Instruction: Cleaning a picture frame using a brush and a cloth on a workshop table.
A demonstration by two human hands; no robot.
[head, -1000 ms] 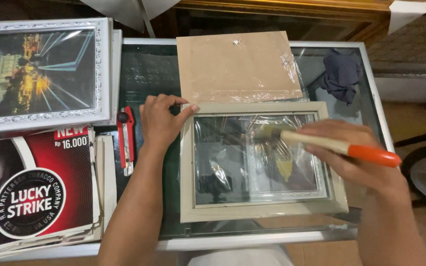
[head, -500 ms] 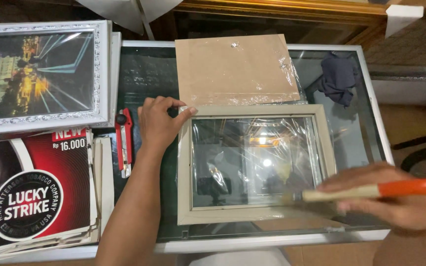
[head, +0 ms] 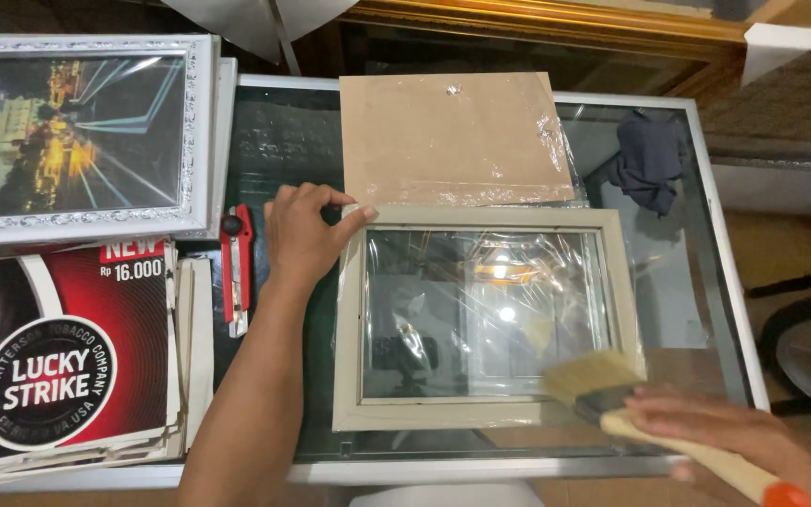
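Observation: the picture frame [head: 485, 317], pale beige, lies flat on the glass-topped table [head: 706, 282], loose clear plastic film over its pane. It serves as landmark for all that follows.

Left hand [head: 302, 235]: rests at the frame's upper left corner, fingers [head: 354, 218] bent, tips pressing the corner. They pin it, nothing more; nothing is held.

Right hand [head: 734, 437]: at the frame's lower right corner, fingers closed around the wooden handle of a paintbrush [head: 612, 394]. Bristles lie over that corner, on or just above the moulding; contact cannot be judged.

Around the frame: a brown backing board [head: 457, 141] just above, touching its top edge, partly under film. A red box cutter [head: 237, 268] to the left, beyond the left hand. A dark cloth [head: 648, 164] to the upper right. A white framed photo [head: 82, 136] and a stack of red posters [head: 68, 357] farther left.

Risks, as judged:
- Only one corner is pinned, so a firm brush stroke at the opposite corner could turn the frame on the slick glass.
- Bristles may snag the loose film, bunching it or dragging it off the pane.
- Dust swept from the frame could settle under the film.
- The cutter sits close to the left wrist; a shift sideways could brush it.
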